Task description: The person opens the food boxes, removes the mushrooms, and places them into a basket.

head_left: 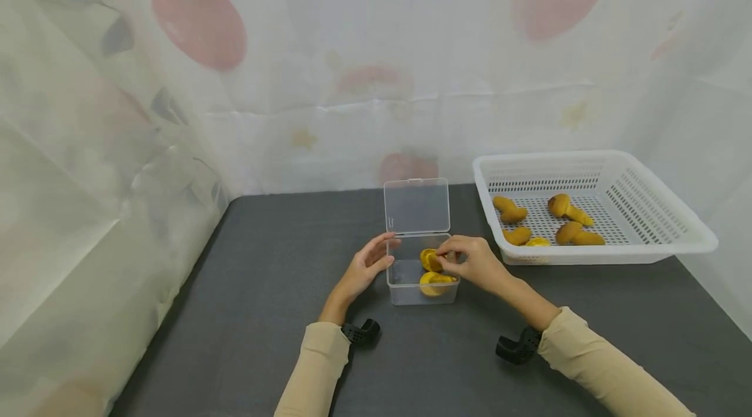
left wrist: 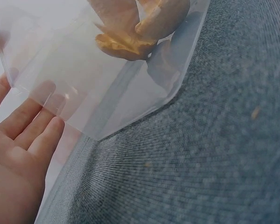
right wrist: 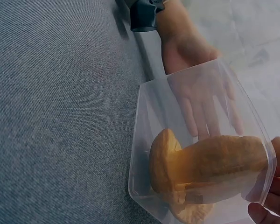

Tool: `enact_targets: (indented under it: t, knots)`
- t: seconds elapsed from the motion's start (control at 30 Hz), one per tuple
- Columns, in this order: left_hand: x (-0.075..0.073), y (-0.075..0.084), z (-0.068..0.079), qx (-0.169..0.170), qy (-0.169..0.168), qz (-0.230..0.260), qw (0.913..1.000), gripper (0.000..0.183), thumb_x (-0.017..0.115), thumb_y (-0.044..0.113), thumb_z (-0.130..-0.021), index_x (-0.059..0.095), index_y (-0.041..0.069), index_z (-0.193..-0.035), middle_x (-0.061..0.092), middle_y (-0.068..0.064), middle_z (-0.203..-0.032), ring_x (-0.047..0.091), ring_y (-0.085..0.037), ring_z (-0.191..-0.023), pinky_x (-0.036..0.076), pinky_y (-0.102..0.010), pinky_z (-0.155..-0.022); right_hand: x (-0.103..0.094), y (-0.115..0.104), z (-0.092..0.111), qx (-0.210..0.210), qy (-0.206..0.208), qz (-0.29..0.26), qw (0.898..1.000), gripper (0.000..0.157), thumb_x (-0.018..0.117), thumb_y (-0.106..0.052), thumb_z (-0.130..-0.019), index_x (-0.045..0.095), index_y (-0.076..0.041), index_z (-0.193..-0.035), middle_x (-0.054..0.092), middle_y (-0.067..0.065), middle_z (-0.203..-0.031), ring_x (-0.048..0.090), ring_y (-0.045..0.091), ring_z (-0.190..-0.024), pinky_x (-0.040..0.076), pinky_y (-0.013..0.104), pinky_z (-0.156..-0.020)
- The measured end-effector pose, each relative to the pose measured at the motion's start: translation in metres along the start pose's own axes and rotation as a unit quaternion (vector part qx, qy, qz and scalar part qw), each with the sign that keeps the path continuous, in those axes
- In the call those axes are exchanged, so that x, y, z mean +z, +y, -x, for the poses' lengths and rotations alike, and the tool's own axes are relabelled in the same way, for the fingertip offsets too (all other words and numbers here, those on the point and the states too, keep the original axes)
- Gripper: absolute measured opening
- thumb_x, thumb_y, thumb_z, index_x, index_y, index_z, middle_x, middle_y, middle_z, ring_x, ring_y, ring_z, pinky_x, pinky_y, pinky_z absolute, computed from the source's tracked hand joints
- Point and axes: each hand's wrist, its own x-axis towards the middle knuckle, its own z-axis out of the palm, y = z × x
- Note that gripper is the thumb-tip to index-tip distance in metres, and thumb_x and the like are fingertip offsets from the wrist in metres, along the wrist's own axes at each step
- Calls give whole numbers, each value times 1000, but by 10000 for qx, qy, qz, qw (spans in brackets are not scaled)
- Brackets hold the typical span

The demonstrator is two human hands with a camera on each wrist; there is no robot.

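A clear plastic box (head_left: 405, 295) stands on the dark table with its hinged lid (head_left: 417, 206) tipped up at the back. Inside lie two yellow-brown mushrooms; the nearer mushroom (head_left: 433, 284) rests along the front wall. My right hand (head_left: 478, 265) reaches over the box's right side and pinches the farther mushroom (head_left: 431, 260) by its stem end. Along the left wall, my left hand (head_left: 361, 273) rests with fingers fairly straight and touching the box. The left wrist view shows those fingers (left wrist: 39, 126) against the clear plastic.
At the back right stands a white slotted basket (head_left: 664, 248) holding several mushrooms (head_left: 566, 208). A patterned curtain (head_left: 329, 136) hangs behind the table and along its left side. Each wrist wears a black camera mount (head_left: 519, 346).
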Motion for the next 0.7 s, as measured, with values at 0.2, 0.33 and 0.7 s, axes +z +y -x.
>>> enact_targets:
  t: [0.2, 0.33, 0.7]
  knots:
    - [1, 1, 0, -15, 23, -16, 10000, 50, 52, 13, -100, 36, 7, -147, 45, -25, -146, 41, -41, -139, 49, -25, -104, 0, 0, 1, 2, -136, -16, 9999, 17, 77, 0, -76, 75, -1, -93, 72, 9, -86, 57, 12, -62, 47, 17, -52]
    - [1, 2, 0, -69, 10, -52, 10000, 50, 51, 13, -100, 35, 7, -148, 45, -25, -146, 40, -40, -140, 49, -31, -107, 0, -1, 1, 48, -104, 66, 9999, 23, 79, 1, -74, 74, -2, -96, 72, 9, -86, 58, 12, -62, 50, 22, -53]
    - [1, 2, 1, -67, 31, -76, 9999, 52, 53, 19, -99, 36, 11, -148, 46, -23, -146, 40, -39, -140, 48, -37, -108, -2, -4, 1, -43, 327, 373, 9988, 25, 80, 3, -71, 75, -3, -94, 75, 8, -85, 65, 16, -68, 57, 33, -59]
